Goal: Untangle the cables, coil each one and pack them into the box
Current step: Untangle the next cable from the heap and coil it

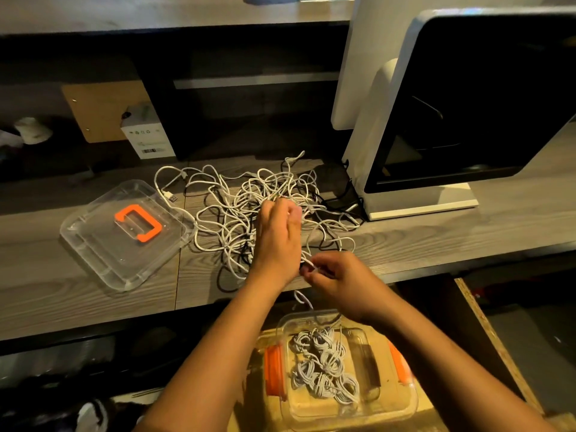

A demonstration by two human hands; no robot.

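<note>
White cable tangle (249,188) is lying on the table (436,238) ahead of both hands, left hand (277,238) gripping mid-heap, right hand (339,275) pinching one strand (308,262) nearer the box (412,397).

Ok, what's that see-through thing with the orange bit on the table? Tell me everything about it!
That is the box's lid. It looks like clear plastic, squarish with rounded corners and stepped ridges. An orange handle lies flat in its middle. The lid rests flat on the wooden table, left of the white cable tangle, whose loops reach its right edge.
</note>
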